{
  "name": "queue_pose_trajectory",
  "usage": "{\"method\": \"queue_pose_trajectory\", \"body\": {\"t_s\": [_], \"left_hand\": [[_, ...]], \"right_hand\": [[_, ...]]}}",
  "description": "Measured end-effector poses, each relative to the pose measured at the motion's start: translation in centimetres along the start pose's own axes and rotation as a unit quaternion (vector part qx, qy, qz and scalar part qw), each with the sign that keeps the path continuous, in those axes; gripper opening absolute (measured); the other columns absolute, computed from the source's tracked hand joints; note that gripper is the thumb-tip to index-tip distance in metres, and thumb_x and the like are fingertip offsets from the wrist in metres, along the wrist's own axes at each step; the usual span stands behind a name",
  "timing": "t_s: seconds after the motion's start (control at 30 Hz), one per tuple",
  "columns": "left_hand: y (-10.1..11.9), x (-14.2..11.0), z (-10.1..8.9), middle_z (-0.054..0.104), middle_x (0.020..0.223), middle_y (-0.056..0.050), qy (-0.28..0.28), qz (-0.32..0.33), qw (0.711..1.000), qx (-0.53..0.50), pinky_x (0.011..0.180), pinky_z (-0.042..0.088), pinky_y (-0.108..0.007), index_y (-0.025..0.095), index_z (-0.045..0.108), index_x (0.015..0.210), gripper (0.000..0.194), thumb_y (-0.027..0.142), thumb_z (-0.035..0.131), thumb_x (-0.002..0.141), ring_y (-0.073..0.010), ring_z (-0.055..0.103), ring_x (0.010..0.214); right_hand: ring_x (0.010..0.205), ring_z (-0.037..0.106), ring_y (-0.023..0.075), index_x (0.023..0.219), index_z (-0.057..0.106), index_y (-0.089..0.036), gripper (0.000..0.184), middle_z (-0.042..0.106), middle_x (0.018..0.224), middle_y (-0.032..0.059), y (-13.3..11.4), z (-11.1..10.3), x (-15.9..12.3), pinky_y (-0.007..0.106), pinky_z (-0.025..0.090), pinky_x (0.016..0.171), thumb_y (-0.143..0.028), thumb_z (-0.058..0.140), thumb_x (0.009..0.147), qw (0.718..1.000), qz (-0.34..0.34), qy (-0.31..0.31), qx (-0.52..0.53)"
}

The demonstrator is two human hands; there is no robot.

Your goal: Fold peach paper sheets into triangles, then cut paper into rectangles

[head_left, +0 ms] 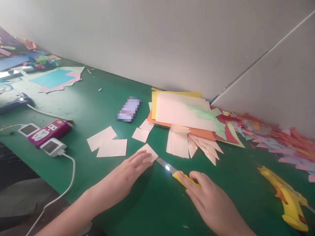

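My left hand (136, 165) lies over a small cream paper piece (152, 151), pressing it on the table with fingers outstretched. In my right hand (208, 195) is a yellow utility knife (183, 178), its long blade (166, 165) extended. The blade tip touches the right edge of that paper, or sits just under it; I cannot tell which. Left of my left hand are cream paper rectangles (112, 148), two overlapping. Smaller cream pieces (140, 135) lie just beyond. Behind the knife rest a stack of cream slips (177, 142) and several pointed folded pieces (205, 147).
A pile of coloured sheets (182, 109) stands against the wall, beside scraps (278, 134). A yellow glue gun (283, 196) lies at right. A pixelated phone (129, 109) lies mid-table. A purple power strip (50, 131) with white cables (71, 178) is at left, near the table's edge.
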State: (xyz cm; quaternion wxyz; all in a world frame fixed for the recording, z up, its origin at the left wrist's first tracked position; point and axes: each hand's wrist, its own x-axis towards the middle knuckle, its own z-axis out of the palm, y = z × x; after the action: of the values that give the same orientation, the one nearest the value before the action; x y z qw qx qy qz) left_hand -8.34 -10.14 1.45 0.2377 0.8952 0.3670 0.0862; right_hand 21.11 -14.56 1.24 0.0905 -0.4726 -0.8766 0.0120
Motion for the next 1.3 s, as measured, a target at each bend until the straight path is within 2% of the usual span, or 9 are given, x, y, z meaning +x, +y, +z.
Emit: {"method": "queue_pose_trajectory", "body": {"t_s": [0.2, 0.33, 0.53, 0.7, 0.8, 0.93, 1.03, 1.13, 1.3], "left_hand": [[-0.2, 0.1, 0.1, 0.027, 0.150, 0.001, -0.015, -0.005, 1.000, 0.020, 0.109, 0.037, -0.039, 0.027, 0.019, 0.145, 0.093, -0.013, 0.026, 0.062, -0.0199, 0.021, 0.139], [-0.5, 0.0, 0.4, 0.031, 0.148, 0.002, 0.000, 0.015, 1.000, 0.021, 0.111, 0.034, -0.035, 0.026, 0.019, 0.146, 0.089, -0.011, 0.028, 0.065, -0.0186, 0.021, 0.139], [-1.0, -0.1, 0.4, 0.034, 0.147, 0.003, 0.012, 0.034, 0.999, 0.018, 0.113, 0.031, -0.032, 0.025, 0.021, 0.145, 0.084, -0.009, 0.027, 0.069, -0.0165, 0.024, 0.138], [-1.2, 0.0, 0.6, 0.035, 0.146, 0.003, -0.001, 0.037, 0.999, 0.030, 0.113, 0.030, -0.033, 0.024, 0.020, 0.145, 0.080, -0.008, 0.026, 0.071, -0.0147, 0.022, 0.139], [-0.9, 0.1, 0.4, 0.042, 0.141, 0.001, 0.014, 0.048, 0.999, 0.013, 0.114, 0.028, -0.036, 0.025, 0.027, 0.142, 0.072, -0.006, 0.026, 0.077, -0.0164, 0.028, 0.137], [-0.3, 0.3, -0.3, 0.047, 0.132, -0.003, 0.031, 0.029, 0.999, -0.003, 0.103, 0.042, -0.035, 0.027, 0.039, 0.132, 0.058, -0.002, 0.029, 0.083, -0.0182, 0.043, 0.125], [0.0, 0.3, -0.6, 0.046, 0.126, -0.005, 0.037, 0.004, 0.999, -0.004, 0.090, 0.050, -0.031, 0.028, 0.044, 0.127, 0.054, -0.001, 0.034, 0.083, -0.0191, 0.046, 0.116], [0.0, 0.3, -0.6, 0.047, 0.118, -0.007, 0.034, -0.011, 0.999, 0.005, 0.084, 0.051, -0.030, 0.027, 0.046, 0.125, 0.053, -0.002, 0.035, 0.082, -0.0199, 0.047, 0.109], [-0.1, 0.4, -0.6, 0.048, 0.111, -0.007, 0.022, -0.007, 1.000, 0.015, 0.083, 0.050, -0.030, 0.027, 0.046, 0.126, 0.054, -0.002, 0.034, 0.082, -0.0200, 0.047, 0.103]], "right_hand": [[0.057, 0.056, 0.0112, 0.134, 0.045, -0.021, 0.042, 0.057, 0.088, 0.0056, -0.5, 0.1, 0.8, 0.020, 0.042, 0.041, -0.020, 0.035, 0.092, 1.000, -0.010, -0.018, -0.015], [0.053, 0.055, 0.0107, 0.131, 0.047, -0.019, 0.041, 0.057, 0.086, 0.0055, -0.7, 0.2, 0.9, 0.020, 0.039, 0.039, -0.019, 0.034, 0.092, 0.999, -0.017, -0.009, -0.032], [0.052, 0.054, 0.0087, 0.129, 0.050, -0.022, 0.040, 0.057, 0.087, 0.0051, -0.2, 0.5, 1.1, 0.018, 0.037, 0.040, -0.019, 0.032, 0.093, 0.999, -0.021, 0.003, -0.043], [0.047, 0.050, 0.0068, 0.128, 0.051, -0.020, 0.039, 0.054, 0.084, 0.0038, 0.3, 0.5, 0.6, 0.018, 0.035, 0.038, -0.020, 0.029, 0.095, 0.998, -0.026, 0.008, -0.051], [0.046, 0.050, 0.0066, 0.130, 0.049, -0.020, 0.040, 0.053, 0.083, 0.0031, 0.3, 0.4, 0.3, 0.018, 0.035, 0.038, -0.020, 0.028, 0.095, 0.999, -0.022, -0.001, -0.049], [0.049, 0.052, 0.0075, 0.133, 0.045, -0.019, 0.041, 0.053, 0.083, 0.0033, 0.2, 0.5, 0.4, 0.018, 0.036, 0.038, -0.019, 0.029, 0.095, 0.998, -0.022, -0.005, -0.051], [0.049, 0.051, 0.0078, 0.133, 0.045, -0.018, 0.041, 0.053, 0.084, 0.0039, 0.0, 0.5, 0.8, 0.019, 0.037, 0.039, -0.020, 0.029, 0.095, 0.998, -0.035, 0.001, -0.060], [0.049, 0.050, 0.0083, 0.136, 0.041, -0.016, 0.043, 0.054, 0.086, 0.0051, -0.2, 0.7, 1.3, 0.021, 0.037, 0.041, -0.019, 0.031, 0.094, 0.996, -0.052, 0.013, -0.070], [0.051, 0.051, 0.0087, 0.136, 0.042, -0.016, 0.042, 0.054, 0.086, 0.0055, -0.3, 1.1, 2.1, 0.020, 0.036, 0.041, -0.019, 0.031, 0.095, 0.997, -0.046, 0.012, -0.067]]}}
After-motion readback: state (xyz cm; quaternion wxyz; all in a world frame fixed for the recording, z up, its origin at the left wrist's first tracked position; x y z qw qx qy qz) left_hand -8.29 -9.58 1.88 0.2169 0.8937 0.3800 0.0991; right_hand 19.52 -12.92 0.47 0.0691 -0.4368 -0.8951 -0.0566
